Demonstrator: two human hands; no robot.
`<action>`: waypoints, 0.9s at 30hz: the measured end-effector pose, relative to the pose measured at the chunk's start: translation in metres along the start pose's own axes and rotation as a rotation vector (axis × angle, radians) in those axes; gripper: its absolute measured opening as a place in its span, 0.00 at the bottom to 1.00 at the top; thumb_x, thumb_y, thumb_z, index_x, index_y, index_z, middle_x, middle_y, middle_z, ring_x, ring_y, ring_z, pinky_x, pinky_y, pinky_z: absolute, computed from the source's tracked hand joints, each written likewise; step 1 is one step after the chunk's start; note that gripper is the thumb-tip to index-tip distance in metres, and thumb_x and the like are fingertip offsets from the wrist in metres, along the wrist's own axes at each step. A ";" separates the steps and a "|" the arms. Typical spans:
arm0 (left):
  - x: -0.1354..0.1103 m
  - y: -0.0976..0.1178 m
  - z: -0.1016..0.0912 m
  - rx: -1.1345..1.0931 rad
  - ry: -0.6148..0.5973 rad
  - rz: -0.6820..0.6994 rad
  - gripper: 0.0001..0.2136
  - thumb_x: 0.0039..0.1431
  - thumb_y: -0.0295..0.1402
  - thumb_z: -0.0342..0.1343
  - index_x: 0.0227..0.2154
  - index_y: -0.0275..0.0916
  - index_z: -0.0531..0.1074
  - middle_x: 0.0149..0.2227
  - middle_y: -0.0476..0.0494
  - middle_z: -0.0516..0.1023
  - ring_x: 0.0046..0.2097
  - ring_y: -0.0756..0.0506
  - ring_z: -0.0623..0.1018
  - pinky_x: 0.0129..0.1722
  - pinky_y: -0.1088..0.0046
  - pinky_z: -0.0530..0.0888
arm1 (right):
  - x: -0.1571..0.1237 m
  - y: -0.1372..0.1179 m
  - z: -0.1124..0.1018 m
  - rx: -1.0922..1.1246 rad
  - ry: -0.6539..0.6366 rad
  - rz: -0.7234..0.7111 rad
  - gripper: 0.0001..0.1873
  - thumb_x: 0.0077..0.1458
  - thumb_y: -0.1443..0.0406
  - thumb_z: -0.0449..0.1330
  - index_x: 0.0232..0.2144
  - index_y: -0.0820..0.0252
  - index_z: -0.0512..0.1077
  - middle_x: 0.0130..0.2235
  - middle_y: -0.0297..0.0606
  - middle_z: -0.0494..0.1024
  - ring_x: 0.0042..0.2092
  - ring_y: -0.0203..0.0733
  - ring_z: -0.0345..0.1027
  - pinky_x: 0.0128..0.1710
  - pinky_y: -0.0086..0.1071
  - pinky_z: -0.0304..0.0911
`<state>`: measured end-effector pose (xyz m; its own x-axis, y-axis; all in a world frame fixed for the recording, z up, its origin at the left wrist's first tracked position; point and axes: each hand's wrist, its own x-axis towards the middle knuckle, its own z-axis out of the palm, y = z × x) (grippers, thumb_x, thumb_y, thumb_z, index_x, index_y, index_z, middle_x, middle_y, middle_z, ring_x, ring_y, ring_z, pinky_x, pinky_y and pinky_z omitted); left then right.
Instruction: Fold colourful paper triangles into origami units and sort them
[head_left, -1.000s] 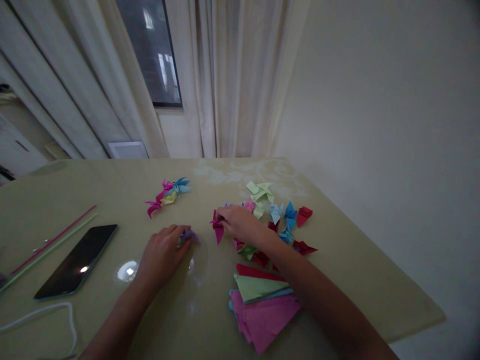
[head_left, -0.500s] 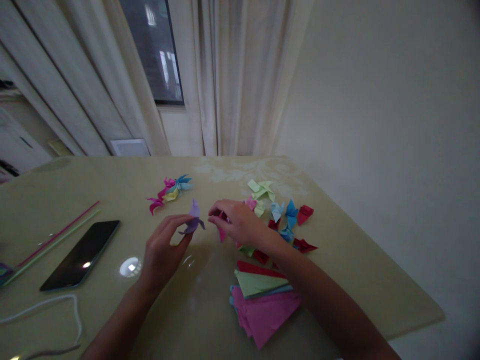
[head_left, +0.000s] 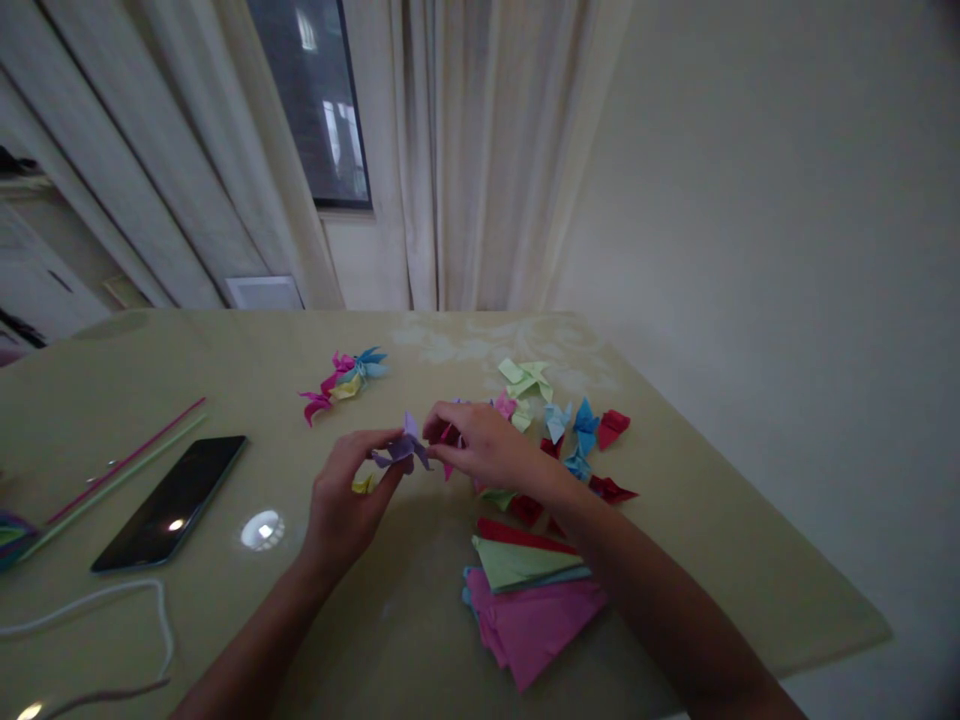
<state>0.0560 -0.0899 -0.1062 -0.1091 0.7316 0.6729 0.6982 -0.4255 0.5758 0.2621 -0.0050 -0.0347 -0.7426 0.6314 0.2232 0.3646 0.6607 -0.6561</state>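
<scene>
A purple folded-paper flower (head_left: 401, 450) with curled, pointed petals is pinched between the thumb and fingers of my left hand (head_left: 345, 492). From the other side, my right hand (head_left: 484, 445) has its thumb and forefinger closed at the flower's right petal. Just behind those fingers, a pink folded paper piece (head_left: 449, 452) is partly hidden. Below my left fingers shows a bit of yellow paper (head_left: 364, 485). Folded paper pieces in red (head_left: 613, 428), blue (head_left: 586, 425) and light green (head_left: 526, 378) lie around and beyond my right hand.
Folded pink sheets (head_left: 536, 625) and light green sheets (head_left: 517, 562) are stacked below my right forearm. A cluster of curled paper flowers (head_left: 346, 375) sits farther back. On the left lie a phone (head_left: 171, 503), a pink stick (head_left: 124, 462), a green stick (head_left: 116, 482) and a white cord (head_left: 161, 620).
My left hand has moved right with the purple flower, bringing it up to my right fingertips. The gap between them has closed. The view has shifted slightly.
</scene>
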 end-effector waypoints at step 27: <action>0.003 -0.042 -0.026 0.485 -0.323 -0.203 0.19 0.57 0.50 0.62 0.45 0.44 0.82 0.45 0.36 0.84 0.45 0.32 0.80 0.45 0.54 0.75 | -0.008 -0.002 -0.010 -0.274 -0.176 -0.118 0.04 0.63 0.72 0.66 0.39 0.61 0.80 0.36 0.38 0.82 0.37 0.40 0.72 0.38 0.31 0.58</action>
<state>0.0086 -0.0839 -0.1164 -0.1069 0.9293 0.3535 0.9366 -0.0253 0.3496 0.2728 -0.0074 -0.0284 -0.8656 0.4802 0.1423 0.3901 0.8246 -0.4097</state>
